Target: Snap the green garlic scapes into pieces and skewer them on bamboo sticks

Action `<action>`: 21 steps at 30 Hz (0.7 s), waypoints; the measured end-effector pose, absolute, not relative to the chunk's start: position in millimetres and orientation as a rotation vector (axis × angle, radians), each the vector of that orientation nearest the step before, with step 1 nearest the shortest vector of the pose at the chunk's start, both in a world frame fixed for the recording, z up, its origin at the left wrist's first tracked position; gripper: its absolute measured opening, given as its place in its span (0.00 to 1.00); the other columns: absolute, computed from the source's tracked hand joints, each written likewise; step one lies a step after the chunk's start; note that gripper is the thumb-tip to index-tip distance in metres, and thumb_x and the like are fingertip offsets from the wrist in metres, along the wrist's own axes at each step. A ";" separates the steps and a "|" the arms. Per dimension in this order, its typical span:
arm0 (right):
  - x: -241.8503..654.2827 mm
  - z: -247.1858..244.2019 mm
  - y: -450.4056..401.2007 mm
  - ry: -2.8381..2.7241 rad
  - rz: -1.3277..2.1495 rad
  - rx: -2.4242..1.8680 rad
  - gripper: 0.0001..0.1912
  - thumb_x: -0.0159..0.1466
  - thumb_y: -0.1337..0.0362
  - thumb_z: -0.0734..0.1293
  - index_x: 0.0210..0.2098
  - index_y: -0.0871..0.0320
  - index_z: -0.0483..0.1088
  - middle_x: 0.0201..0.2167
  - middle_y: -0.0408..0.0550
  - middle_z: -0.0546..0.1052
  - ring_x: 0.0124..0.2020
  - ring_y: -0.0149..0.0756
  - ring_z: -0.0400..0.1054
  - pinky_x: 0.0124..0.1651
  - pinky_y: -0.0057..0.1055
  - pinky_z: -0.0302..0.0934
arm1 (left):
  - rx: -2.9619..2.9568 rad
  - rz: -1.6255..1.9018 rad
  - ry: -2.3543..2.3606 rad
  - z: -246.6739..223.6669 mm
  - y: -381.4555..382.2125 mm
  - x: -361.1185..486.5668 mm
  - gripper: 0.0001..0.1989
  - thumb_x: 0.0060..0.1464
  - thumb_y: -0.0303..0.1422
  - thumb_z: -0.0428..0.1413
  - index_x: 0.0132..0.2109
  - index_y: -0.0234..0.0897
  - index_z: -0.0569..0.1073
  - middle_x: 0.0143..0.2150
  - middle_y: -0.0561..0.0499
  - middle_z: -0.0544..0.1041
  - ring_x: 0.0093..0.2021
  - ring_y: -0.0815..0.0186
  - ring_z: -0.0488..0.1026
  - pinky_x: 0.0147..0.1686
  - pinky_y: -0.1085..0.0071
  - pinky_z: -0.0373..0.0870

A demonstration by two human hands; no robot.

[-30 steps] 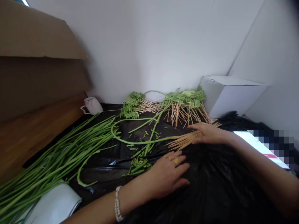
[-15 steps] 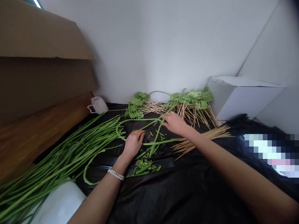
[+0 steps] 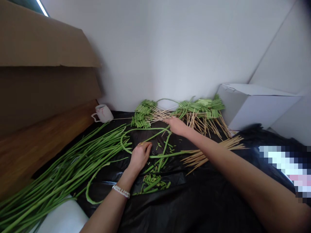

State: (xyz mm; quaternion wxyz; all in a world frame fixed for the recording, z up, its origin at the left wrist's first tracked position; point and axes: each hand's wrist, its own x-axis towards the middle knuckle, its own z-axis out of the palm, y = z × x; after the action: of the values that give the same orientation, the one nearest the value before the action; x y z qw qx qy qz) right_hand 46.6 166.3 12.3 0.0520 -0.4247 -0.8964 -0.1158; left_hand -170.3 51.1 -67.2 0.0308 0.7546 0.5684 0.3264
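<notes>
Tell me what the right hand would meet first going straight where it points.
Likely the thin, pale wooden sticks holding short green stem pieces, just past the right hand; depth is unclear, so they may touch.

This is an indoor work corner; home or workshop cannot be determined. White walls (image 3: 155, 48) stand behind black plastic sheeting (image 3: 206, 207), a mug (image 3: 106, 113) and a cardboard box (image 3: 48, 42).

Left hand (image 3: 140, 157) with a small gold-toned ring (image 3: 139, 144), bracelet (image 3: 120, 191) of small, shiny, whitish beads in more than one row around the left wrist, right hand (image 3: 177, 126) with bare wrist, both forearms bare
</notes>
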 end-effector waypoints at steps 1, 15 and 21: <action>54.8 14.0 172.0 -2.712 -0.383 -1.343 0.20 0.61 0.77 0.60 0.52 0.61 0.70 0.47 0.57 0.77 0.50 0.42 0.68 0.51 0.34 0.58 | 2.326 1.008 1.750 -67.2 51.4 -170.3 0.13 0.64 0.33 0.48 0.43 0.37 0.77 0.43 0.47 0.81 0.45 0.60 0.76 0.50 0.63 0.71; 91.4 18.6 204.3 -2.798 -0.610 -1.391 0.15 0.63 0.76 0.59 0.45 0.63 0.72 0.41 0.61 0.76 0.43 0.45 0.70 0.44 0.36 0.58 | 2.369 0.983 1.731 -66.8 51.3 -171.9 0.13 0.63 0.32 0.47 0.41 0.38 0.77 0.42 0.47 0.80 0.45 0.61 0.76 0.50 0.62 0.70; 66.4 55.6 191.2 -2.630 -0.733 -1.314 0.17 0.67 0.74 0.54 0.53 0.64 0.64 0.48 0.63 0.71 0.49 0.48 0.65 0.47 0.40 0.59 | 2.380 0.986 1.730 -65.2 51.1 -170.9 0.12 0.63 0.31 0.48 0.41 0.37 0.77 0.41 0.47 0.80 0.44 0.61 0.76 0.50 0.62 0.70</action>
State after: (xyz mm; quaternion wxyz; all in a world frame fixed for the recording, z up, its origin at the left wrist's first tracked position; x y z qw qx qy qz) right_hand 66.4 191.2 55.6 0.0558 -0.4329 -0.8667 -0.2416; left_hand -170.9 51.1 -65.2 0.0194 0.7669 0.5573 0.3177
